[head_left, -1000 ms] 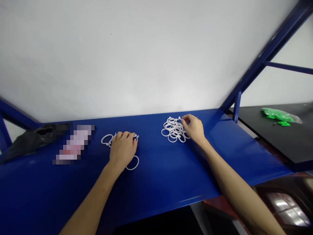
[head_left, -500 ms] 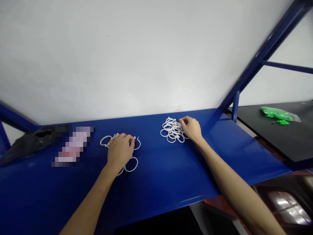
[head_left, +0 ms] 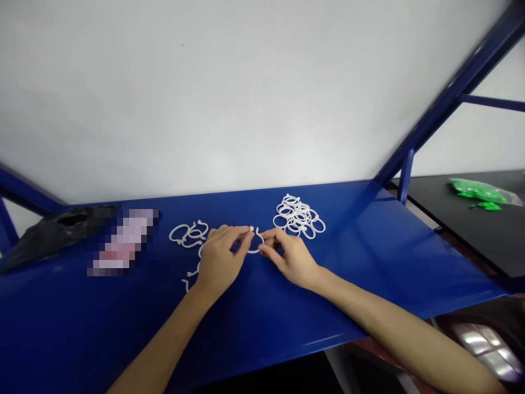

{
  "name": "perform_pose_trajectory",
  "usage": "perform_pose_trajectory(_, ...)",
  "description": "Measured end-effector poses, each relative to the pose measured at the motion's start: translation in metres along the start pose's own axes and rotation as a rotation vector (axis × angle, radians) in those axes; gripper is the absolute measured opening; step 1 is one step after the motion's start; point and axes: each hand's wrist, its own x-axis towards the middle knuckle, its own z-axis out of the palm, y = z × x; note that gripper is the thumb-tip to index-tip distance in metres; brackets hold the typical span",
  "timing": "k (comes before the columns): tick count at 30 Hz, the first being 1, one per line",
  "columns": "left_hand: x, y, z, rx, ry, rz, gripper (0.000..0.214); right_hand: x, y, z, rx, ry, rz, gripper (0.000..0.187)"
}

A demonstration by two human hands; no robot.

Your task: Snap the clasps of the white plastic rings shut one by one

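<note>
Between my two hands is a white plastic shower curtain ring (head_left: 255, 251), with a gap at its top. My left hand (head_left: 223, 254) pinches its left side near the knobbed end. On its right side, my right hand (head_left: 290, 256) grips the ring between thumb and fingers. Several loose open rings (head_left: 179, 234) lie to the left of my left hand, some partly hidden under it. Beyond my right hand lies a heap of closed white rings (head_left: 298, 214), overlapping one another.
The blue shelf (head_left: 262, 328) ends at a white wall (head_left: 246, 98). At left lie a black plastic bag (head_left: 53, 232) and a blurred-out pinkish item (head_left: 125, 238). Blue metal posts (head_left: 438, 104) rise at right, beside a black surface (head_left: 463, 230) bearing a bag of green pieces (head_left: 479, 191).
My left hand has moved right from the loose rings, bringing one open ring along. My right hand has left the heap and come left to grip that ring's other side.
</note>
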Motion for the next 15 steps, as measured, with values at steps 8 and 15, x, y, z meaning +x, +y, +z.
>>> perform_pose_trajectory(8, -0.001, 0.0078, -0.0024, -0.28, -0.239, -0.098, 0.034, -0.0038, 0.0052, 0.0067, -0.159, 0.073, -0.109, 0.011)
perform_pose_trajectory(15, -0.0047, 0.0041, -0.0022, -0.31, -0.389, -0.131, 0.032, -0.0088, 0.0062, 0.0057, -0.485, -0.034, -0.309, 0.03)
